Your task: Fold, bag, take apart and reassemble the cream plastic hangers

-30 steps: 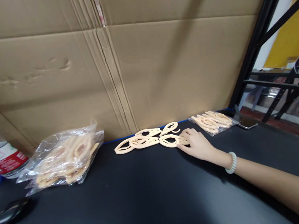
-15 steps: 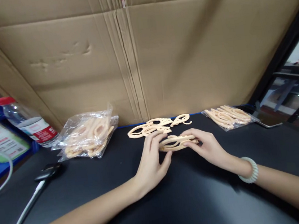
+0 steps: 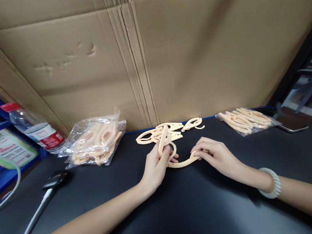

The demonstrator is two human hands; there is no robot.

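Note:
Both my hands grip one beige plastic folding clothes hanger [image 3: 182, 164], held a little above the black table. My left hand [image 3: 155, 168] is closed around its left part, where one arm sticks up and a curved piece loops beside the fingers. Out to the right, my right hand [image 3: 216, 157] pinches the end of the other arm between thumb and fingers. Part of the hanger is hidden by my left fingers. Just behind my hands lie several loose beige hangers [image 3: 145, 137], one of which shows a curled hook [image 3: 193, 123].
Clear bags of beige pieces lie at left [image 3: 96, 139] and right [image 3: 244, 120]. A red-capped bottle [image 3: 42, 132] leans at the far left, near a black device [image 3: 56, 179] on a white cable. A cardboard wall [image 3: 193, 51] closes off the back.
The hanger was folded flat between both hands; now one arm is swung up at my left hand and the other extends right. The view has shifted slightly.

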